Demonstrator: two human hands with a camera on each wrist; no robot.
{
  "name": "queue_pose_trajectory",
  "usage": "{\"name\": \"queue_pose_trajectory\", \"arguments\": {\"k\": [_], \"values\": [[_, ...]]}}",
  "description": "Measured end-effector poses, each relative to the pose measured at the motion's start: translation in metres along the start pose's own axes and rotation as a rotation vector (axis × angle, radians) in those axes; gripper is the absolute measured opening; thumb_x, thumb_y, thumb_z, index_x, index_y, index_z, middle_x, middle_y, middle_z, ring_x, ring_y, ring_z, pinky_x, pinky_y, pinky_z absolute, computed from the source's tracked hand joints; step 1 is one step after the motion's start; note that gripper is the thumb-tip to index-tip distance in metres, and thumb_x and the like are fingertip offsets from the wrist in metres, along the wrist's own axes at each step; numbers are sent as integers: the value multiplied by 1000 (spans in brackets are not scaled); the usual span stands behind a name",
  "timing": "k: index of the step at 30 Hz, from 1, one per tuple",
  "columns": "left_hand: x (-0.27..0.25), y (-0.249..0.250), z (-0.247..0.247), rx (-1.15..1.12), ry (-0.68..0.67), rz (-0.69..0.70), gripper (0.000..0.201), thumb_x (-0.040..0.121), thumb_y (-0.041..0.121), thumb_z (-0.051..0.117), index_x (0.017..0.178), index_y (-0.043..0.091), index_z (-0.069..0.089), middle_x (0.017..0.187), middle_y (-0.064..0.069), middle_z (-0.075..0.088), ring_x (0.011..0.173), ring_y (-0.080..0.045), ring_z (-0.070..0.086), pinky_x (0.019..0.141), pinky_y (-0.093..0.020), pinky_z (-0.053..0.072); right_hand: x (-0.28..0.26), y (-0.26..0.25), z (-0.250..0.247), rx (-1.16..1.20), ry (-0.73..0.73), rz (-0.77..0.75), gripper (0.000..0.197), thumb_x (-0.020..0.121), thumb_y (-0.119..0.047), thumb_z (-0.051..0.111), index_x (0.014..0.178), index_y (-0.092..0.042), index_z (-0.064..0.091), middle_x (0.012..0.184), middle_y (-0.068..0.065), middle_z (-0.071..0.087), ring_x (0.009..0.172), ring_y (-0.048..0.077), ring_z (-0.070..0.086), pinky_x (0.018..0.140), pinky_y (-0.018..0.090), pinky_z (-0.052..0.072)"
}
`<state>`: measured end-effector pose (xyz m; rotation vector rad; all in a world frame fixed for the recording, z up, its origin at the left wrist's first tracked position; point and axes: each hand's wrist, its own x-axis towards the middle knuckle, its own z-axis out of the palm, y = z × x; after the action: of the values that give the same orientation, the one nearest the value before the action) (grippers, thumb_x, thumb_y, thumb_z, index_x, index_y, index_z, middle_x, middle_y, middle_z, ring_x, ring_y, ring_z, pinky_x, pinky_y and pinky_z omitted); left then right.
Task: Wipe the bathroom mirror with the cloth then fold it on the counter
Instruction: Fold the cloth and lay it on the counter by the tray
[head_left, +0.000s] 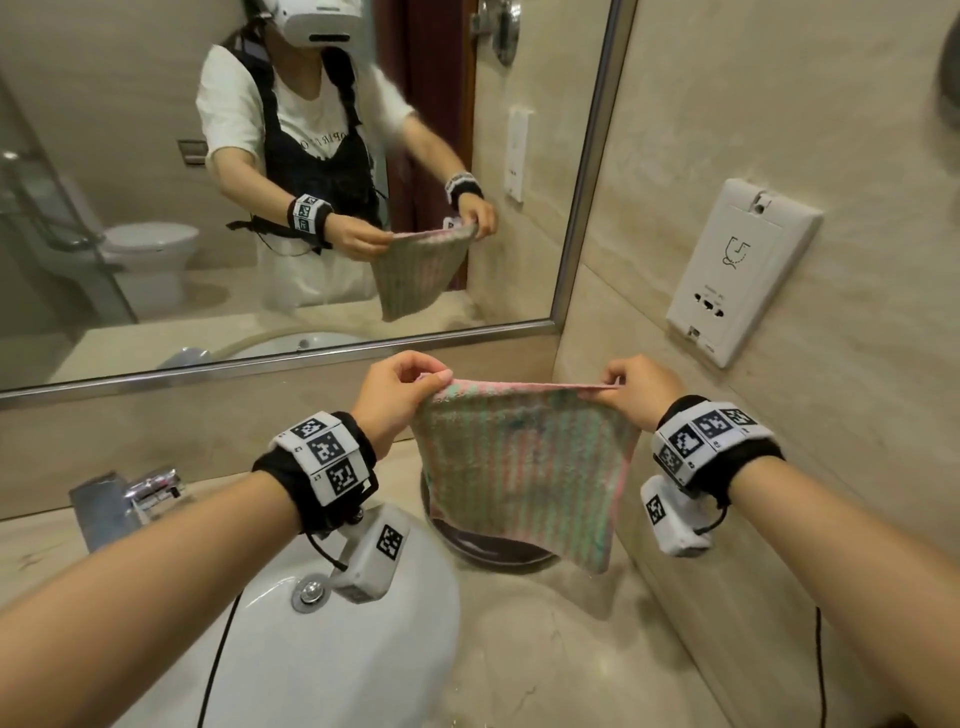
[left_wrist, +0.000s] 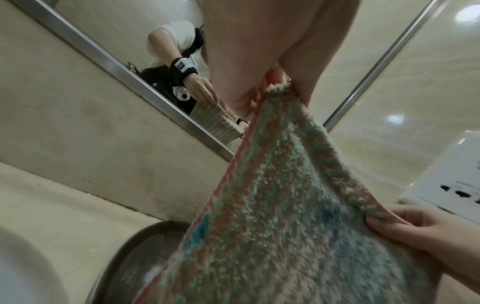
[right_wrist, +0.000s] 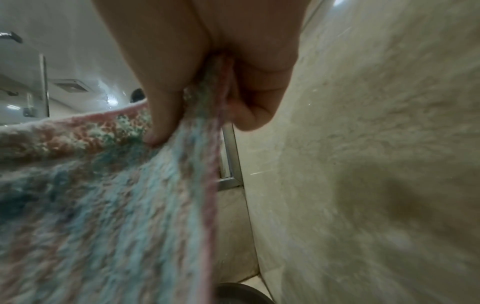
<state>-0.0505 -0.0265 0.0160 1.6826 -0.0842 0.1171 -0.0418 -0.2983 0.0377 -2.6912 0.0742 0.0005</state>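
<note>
Your left hand (head_left: 400, 395) and right hand (head_left: 636, 389) each pinched a top corner of the striped cloth (head_left: 524, 467), which hung above the worktop (head_left: 545, 649).

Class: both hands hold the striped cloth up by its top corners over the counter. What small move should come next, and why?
Probably lower the cloth onto the counter to start folding: left hand and right hand each pinch a top corner, and it hangs spread flat above the dark bowl.

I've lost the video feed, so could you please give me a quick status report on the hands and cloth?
Left hand and right hand each pinch a top corner. Cloth hangs spread above the counter, unfolded. Dark bowl sits directly beneath.
</note>
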Motion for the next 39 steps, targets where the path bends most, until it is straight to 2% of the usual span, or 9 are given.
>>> {"name": "queue_pose_trajectory", "arguments": {"k": [5,12,18,23,27,31,33,36,39], "values": [[-10,-12,8,5,-35,3,12,83,4,64,75,11,62,69,0,57,53,4,49,52,-9,40,-12,3,-5,-7,113,12,28,84,-36,66,69,-15,53,58,0,48,63,22,47,49,26,29],[-35,-50,15,83,-132,-70,17,83,7,65,70,16,61,65,-1,54,50,4,46,50,-8,37,-42,48,43,0,-91,74,40,78,-43,70,54,-21,48,54,-2,47,63,24,49,56,29,36],[-76,-90,16,168,-251,-162,18,83,7,66,69,16,59,68,-4,52,61,-11,45,51,-12,36,-95,72,87,44,-319,138,40,75,-39,75,54,-17,48,52,1,41,55,18,41,53,27,27],[-113,-106,8,181,-523,-288,13,84,3,64,75,12,60,66,-1,55,52,-2,49,46,-11,40,-138,80,105,9,-521,158,41,77,-35,74,53,-17,47,51,-3,40,52,12,38,51,26,26],[-134,-116,4,242,-740,-372,7,83,1,65,82,8,62,58,7,57,49,2,50,49,-11,42,-155,97,125,-16,-655,146,45,73,-38,78,54,-13,45,54,0,37,58,18,37,56,27,25],[-115,-125,9,259,-708,-376,12,84,1,64,86,13,62,73,-3,56,68,-12,54,66,-22,47,-141,103,131,1,-596,144,33,79,-32,73,88,0,67,73,6,56,69,18,51,62,28,36],[-101,-135,13,302,-680,-389,19,84,-1,62,83,18,61,75,-3,55,70,-14,52,68,-26,45,-132,105,136,-39,-577,127,21,84,-26,69,88,-6,67,77,5,59,74,19,52,62,27,36],[-88,-155,20,382,-575,-408,26,83,-4,60,77,21,58,72,-1,55,65,-11,50,57,-16,43,-115,114,151,-84,-525,150,14,86,-19,66,72,-21,60,71,-2,56,78,19,53,61,24,36],[-84,-178,27,433,-463,-439,23,83,0,61,74,21,57,68,-1,55,63,-13,51,55,-16,42,-102,120,165,-98,-469,176,2,84,-18,67,85,-16,67,80,1,59,83,20,55,72,24,40]]}}
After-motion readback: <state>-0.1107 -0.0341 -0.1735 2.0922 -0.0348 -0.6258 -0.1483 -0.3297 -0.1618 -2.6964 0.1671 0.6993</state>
